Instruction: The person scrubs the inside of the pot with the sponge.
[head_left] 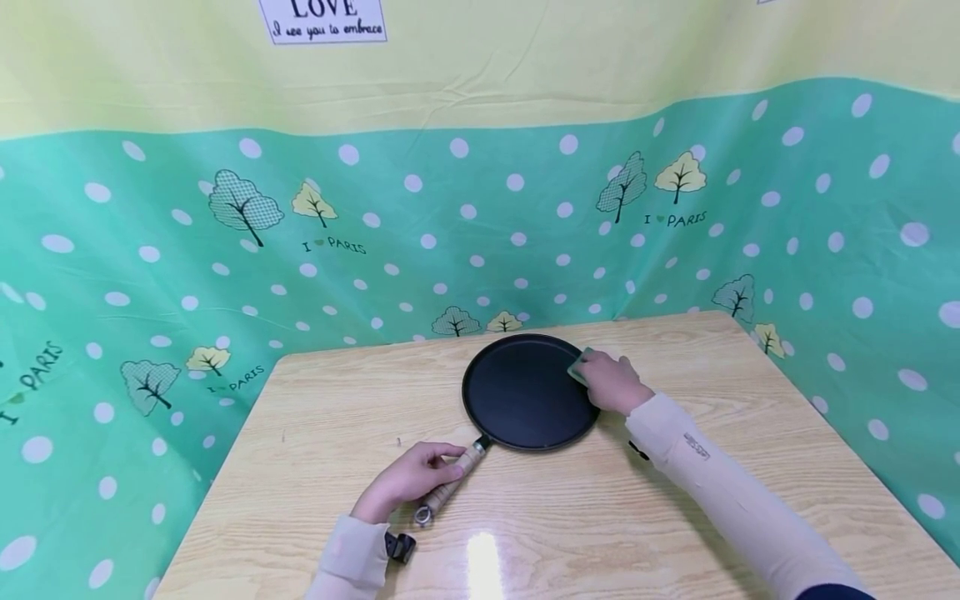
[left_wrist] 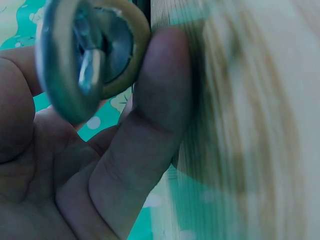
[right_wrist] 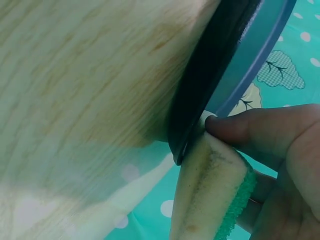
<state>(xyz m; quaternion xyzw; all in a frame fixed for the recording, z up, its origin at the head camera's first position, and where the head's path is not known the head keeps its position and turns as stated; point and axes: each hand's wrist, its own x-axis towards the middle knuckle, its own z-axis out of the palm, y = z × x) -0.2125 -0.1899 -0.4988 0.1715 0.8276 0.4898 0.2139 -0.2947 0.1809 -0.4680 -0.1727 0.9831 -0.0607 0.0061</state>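
Observation:
A round, black flat pan (head_left: 528, 392) lies on the wooden table, its handle (head_left: 459, 477) pointing toward the near left. My left hand (head_left: 416, 477) holds that handle between thumb and fingers; in the left wrist view the metal hanging ring (left_wrist: 70, 60) at its end shows up close. At the pan's right rim, my right hand (head_left: 611, 382) pinches a sponge (right_wrist: 210, 190) with a pale soft side and a green scouring side. The sponge touches the rim's outer edge. In the head view the hand covers most of the sponge.
The light wooden table (head_left: 315, 417) reaches back to a green dotted cloth (head_left: 465, 225) that hangs behind and along both sides. A bright light reflection lies on the table's near part.

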